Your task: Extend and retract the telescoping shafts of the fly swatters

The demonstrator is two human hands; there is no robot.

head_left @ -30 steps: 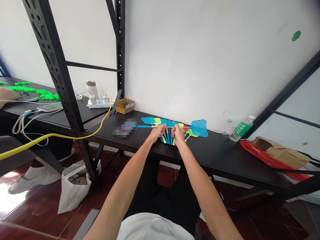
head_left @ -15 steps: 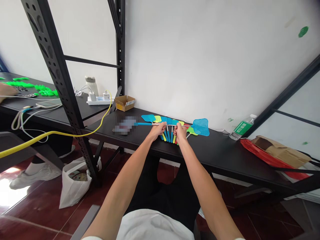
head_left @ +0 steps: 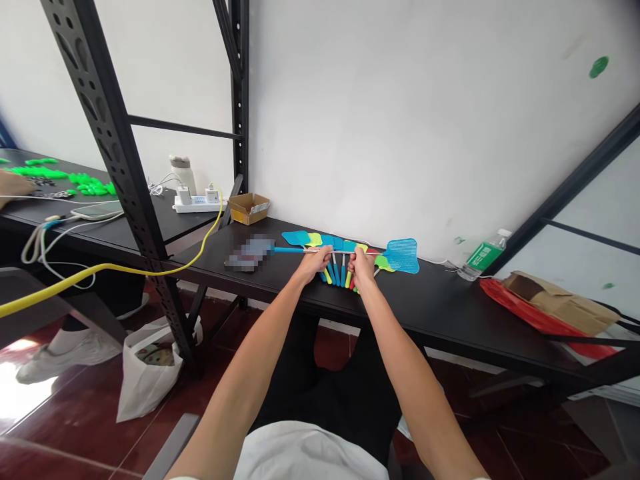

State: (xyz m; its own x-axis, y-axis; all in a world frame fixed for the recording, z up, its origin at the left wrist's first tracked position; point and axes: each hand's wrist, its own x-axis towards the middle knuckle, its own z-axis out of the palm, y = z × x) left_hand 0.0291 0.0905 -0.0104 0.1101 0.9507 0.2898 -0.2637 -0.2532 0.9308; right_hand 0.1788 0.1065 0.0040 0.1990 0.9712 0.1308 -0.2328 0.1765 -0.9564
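Between the left hand (head_left: 318, 259) and the right hand (head_left: 363, 263), a blue fly swatter (head_left: 404, 257) was held crosswise above the table (head_left: 430, 297). Each hand was closed in a fist around its thin metal shaft (head_left: 342, 251); the blue handle (head_left: 289, 250) stuck out left of the left hand, and the mesh head (head_left: 400, 253) spread just beyond the right hand. Below and behind both hands lay a row of other swatters (head_left: 337, 273) in blue, yellow, green and red, heads overlapping on the far side, grips pointing back toward the person.

The held swatter's shaft seemed already drawn out long, whereas those in the row seemed short by comparison. That one had not yet been put down; the rest lay out of the fists' grip, and whether any had been handled could not be told.

Left of the left hand, near the handle's end, lay a blurred item (head_left: 250, 255). Well right of the right hand was a plastic bottle (head_left: 484, 255).
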